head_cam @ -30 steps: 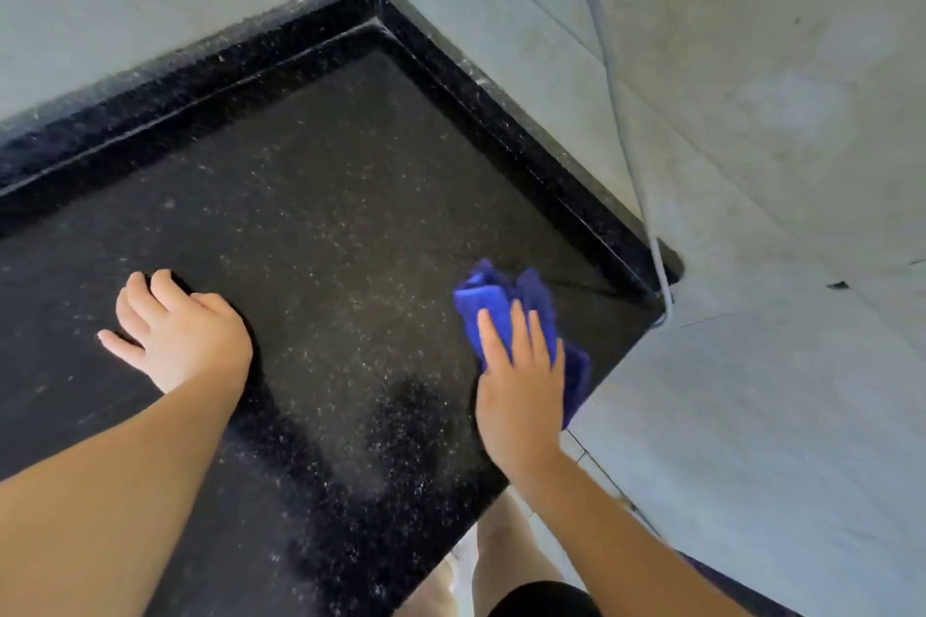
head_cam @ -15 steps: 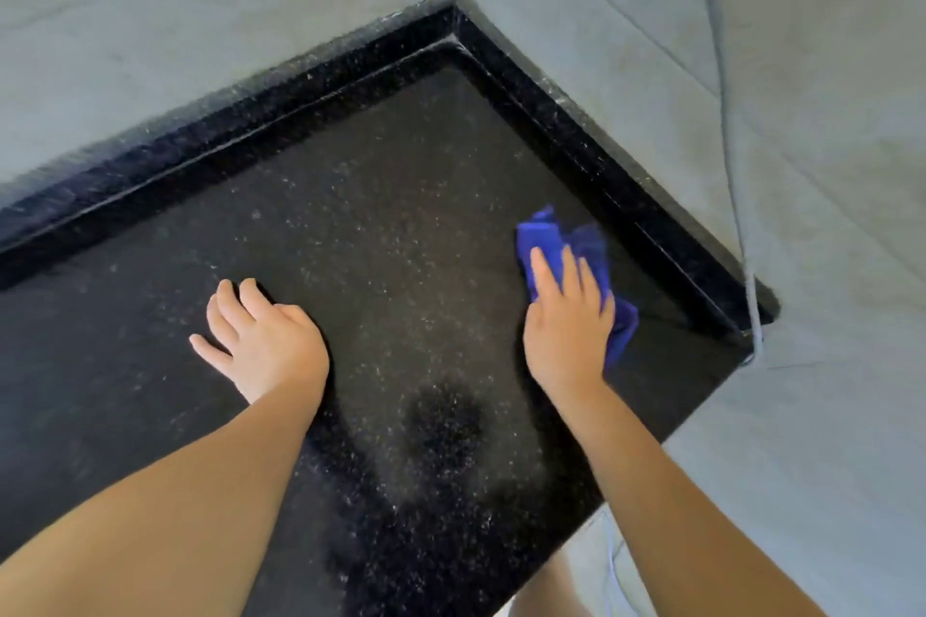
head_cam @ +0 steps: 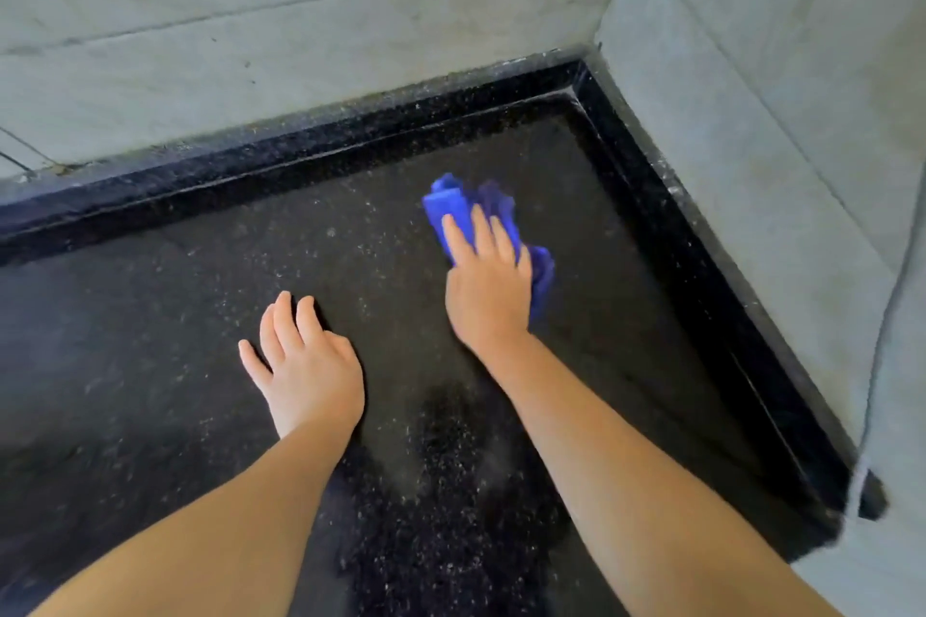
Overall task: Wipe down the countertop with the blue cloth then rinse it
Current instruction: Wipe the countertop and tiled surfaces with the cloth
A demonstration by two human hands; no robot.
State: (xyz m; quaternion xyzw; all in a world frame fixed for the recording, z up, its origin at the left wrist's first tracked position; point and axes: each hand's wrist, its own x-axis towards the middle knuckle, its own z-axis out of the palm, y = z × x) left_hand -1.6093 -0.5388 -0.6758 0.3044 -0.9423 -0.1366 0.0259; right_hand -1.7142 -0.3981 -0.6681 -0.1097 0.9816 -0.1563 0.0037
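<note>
Head view, looking down at both hands on a black speckled countertop (head_cam: pixel 165 326). Right hand (head_cam: pixel 488 286) lies palm down on the blue cloth (head_cam: pixel 453 205), fingers straight and close together, pressing it flat against the stone. Cloth is bunched; it sticks out ahead of the fingertips and past the little-finger side of that hand, its edges blurred. Left hand (head_cam: pixel 310 371) rests palm down on the bare counter, just beside and slightly nearer the body than the right hand, fingers straight and loosely spread, holding nothing. Both forearms are bare. Ahead of the hands a raised black lip (head_cam: pixel 300 150) borders the counter, and it turns a corner beyond the right hand. Pale grey tiled walls (head_cam: pixel 300 15) rise behind that lip, ahead and to the right. Between the two forearms the stone carries a darker patch (head_cam: pixel 451 466).
</note>
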